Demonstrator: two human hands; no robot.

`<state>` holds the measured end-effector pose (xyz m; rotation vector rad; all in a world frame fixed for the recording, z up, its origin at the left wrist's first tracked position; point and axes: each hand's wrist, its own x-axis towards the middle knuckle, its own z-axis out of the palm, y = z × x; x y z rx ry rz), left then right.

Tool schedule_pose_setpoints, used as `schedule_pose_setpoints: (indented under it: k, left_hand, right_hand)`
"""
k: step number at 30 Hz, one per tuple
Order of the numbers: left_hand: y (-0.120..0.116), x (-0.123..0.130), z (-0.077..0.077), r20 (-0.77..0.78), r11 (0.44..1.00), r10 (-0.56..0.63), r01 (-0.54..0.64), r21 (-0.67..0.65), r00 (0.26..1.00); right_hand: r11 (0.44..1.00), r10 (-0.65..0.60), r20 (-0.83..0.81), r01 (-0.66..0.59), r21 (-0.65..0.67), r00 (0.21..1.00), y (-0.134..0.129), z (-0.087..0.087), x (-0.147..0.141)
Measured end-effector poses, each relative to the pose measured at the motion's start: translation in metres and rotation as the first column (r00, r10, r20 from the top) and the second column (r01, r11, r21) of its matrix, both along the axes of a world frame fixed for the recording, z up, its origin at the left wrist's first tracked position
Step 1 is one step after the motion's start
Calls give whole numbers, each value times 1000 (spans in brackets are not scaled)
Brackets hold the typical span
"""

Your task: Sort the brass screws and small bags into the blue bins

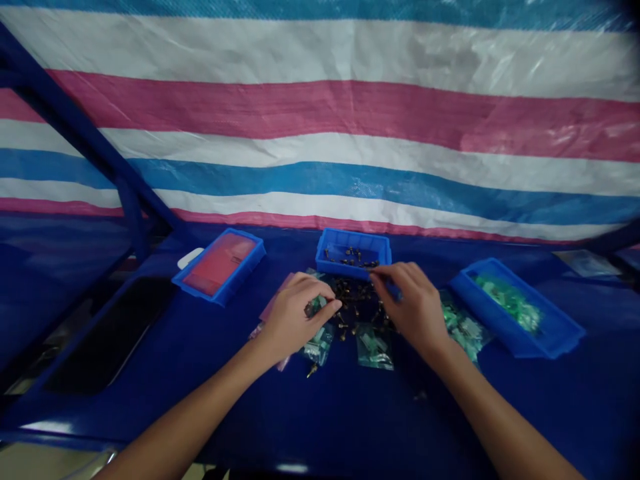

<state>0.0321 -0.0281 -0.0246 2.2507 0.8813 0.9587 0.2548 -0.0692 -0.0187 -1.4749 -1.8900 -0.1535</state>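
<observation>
My left hand (299, 309) is closed, thumb and forefinger pinched at the left edge of a loose pile of small brass-and-black screw-like parts (343, 328). Whatever sits between those fingertips is too small to make out. Beneath this hand lie a small clear bag of pale green pieces (318, 343) and some pink packets (270, 300). My right hand (413, 303) is also closed, its fingertips together by the front rim of the middle blue bin (353, 272); what they hold is hidden. Several of the same small parts lie in that bin. Another small bag (375, 347) rests between my hands.
At the left stands a blue bin (220, 297) with red-pink sheets, beside a black phone-like slab (113, 337). To the right, a blue bin (555, 343) holds green bags, with more bags (463, 327) against it. A striped tarp (320, 110) hangs behind the blue table (320, 427).
</observation>
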Motion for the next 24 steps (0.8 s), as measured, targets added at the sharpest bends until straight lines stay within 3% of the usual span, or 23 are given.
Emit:
schedule_pose_setpoints:
  k: [2,4,7,9,13,18,24]
  left_hand:
    - [1,-1,0,-61,996,8,-2,93,998]
    - [2,-2,-1,-125,990,23,-6,138,992]
    - [4,-3,-1,-187,987,47,-17,163,981]
    - [5,-3,0,-203,985,61,-26,170,977]
    - [5,-5,3,-207,983,66,-28,183,976]
    - [3,-3,4,-201,981,49,-9,195,978]
    - [2,-1,0,-214,985,37,0,173,976]
  right_hand:
    - [993,-120,30,120,0,992,8,0,13]
    - [989,-149,5,149,-17,989,10,2,23]
    - [991,-113,-61,108,-80,992,3,10,32]
    - [978,-54,-39,45,-202,998,-3,17,35]
    - [885,57,107,-1,-465,993,-10,20,35]
    - [882,-75,334,219,-418,939,-10,4,18]
    - [892,-76,351,221,-394,933,-7,-8,8]
